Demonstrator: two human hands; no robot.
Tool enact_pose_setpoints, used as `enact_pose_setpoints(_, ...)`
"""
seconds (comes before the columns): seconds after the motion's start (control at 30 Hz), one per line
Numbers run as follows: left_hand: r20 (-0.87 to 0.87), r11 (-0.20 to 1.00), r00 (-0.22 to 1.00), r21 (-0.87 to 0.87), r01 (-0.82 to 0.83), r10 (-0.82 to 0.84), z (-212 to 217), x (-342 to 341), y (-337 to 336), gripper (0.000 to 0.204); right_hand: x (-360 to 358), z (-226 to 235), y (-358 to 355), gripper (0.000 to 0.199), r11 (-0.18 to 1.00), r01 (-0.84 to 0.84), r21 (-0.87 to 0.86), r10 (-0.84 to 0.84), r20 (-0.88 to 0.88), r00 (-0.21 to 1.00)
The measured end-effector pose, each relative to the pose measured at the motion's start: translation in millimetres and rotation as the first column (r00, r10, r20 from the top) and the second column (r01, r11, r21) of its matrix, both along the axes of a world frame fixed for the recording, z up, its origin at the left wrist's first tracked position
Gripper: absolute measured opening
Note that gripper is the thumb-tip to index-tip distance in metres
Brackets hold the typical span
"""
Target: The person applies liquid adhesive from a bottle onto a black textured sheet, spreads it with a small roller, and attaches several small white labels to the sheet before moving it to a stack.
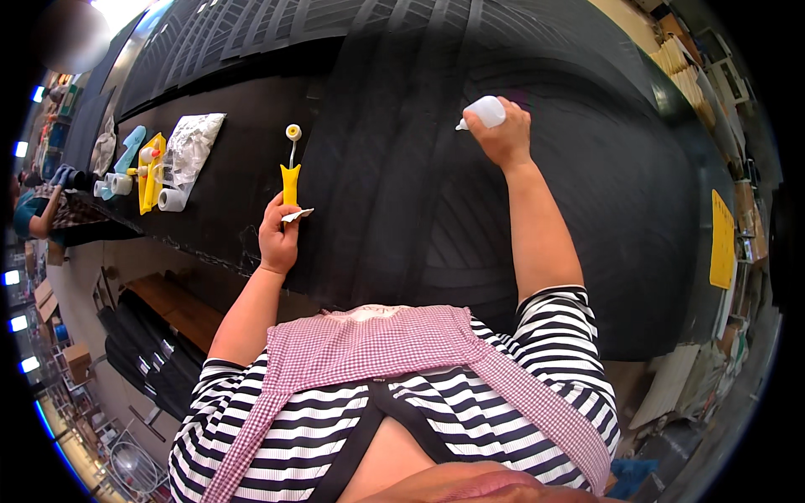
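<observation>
— In the head view, what has your right grip (510,144) got?
— A white bottle (486,111). My fingers are curled around it, and it is tipped over, its narrow nozzle (460,127) pointing left and a little back toward me. It is over the black sheet (394,184); whether the nozzle touches, I cannot tell.
— And your left grip (278,239)?
— Wrapped around a small roller (290,184), low on its yellow handle, with the roller head pointing away from me. A white scrap (298,215) sticks out by my fingers too.
— What lies on the desk (239,189) beside that?
— Left of the roller, a whitish plastic bag (199,138), a white roll (172,199) near its lower end, then a yellow tray (149,193). A light-blue thing (130,149) is just past that.
— Anyone about?
— A person (32,208) in a teal top, far left.
</observation>
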State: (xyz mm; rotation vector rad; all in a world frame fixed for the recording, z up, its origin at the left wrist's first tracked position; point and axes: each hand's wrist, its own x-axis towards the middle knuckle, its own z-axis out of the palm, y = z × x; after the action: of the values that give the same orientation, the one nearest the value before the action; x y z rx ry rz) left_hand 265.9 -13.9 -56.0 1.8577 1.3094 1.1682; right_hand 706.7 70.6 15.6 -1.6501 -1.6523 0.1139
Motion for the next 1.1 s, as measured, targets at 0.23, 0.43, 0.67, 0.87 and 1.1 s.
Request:
enact_pose_setpoints(0.23, 0.023, 0.998, 1.0, -0.054, -0.016, 0.017, 5.3, 1.8, -2.0, 0.013, 16.1, -45.6, -14.9, 0.046, 0.994, 0.062, -0.094, -0.11, -0.707, 0.699)
enact_pose_setpoints(0.43, 0.012, 0.998, 1.0, -0.053, -0.015, 0.016, 7.1, 2.9, -2.4, 0.012, 14.8, -58.4, -9.8, 0.046, 0.989, 0.113, -0.097, -0.149, -0.672, 0.725)
enact_pose_setpoints(0.67, 0.073, 0.996, 0.997, -0.088, 0.01, -0.004, 2.5, 0.3, -2.0, 0.011, 19.2, -65.7, -7.1, 0.037, 0.993, 0.097, -0.07, -0.119, -0.655, 0.746)
enact_pose_setpoints(0.87, 0.073, 0.996, 0.997, -0.092, 0.006, 0.0, 0.7, -0.2, -2.1, 0.011, 16.3, -61.9, -9.9, 0.043, 0.992, 0.102, -0.075, -0.126, -0.649, 0.75)
enact_pose_setpoints(1.1, 0.086, 0.997, 0.996, -0.075, 0.029, -0.023, 2.3, 0.4, -0.8, 0.011, 17.3, -59.4, -18.5, 0.038, 0.996, 0.046, -0.075, -0.084, -0.655, 0.751)
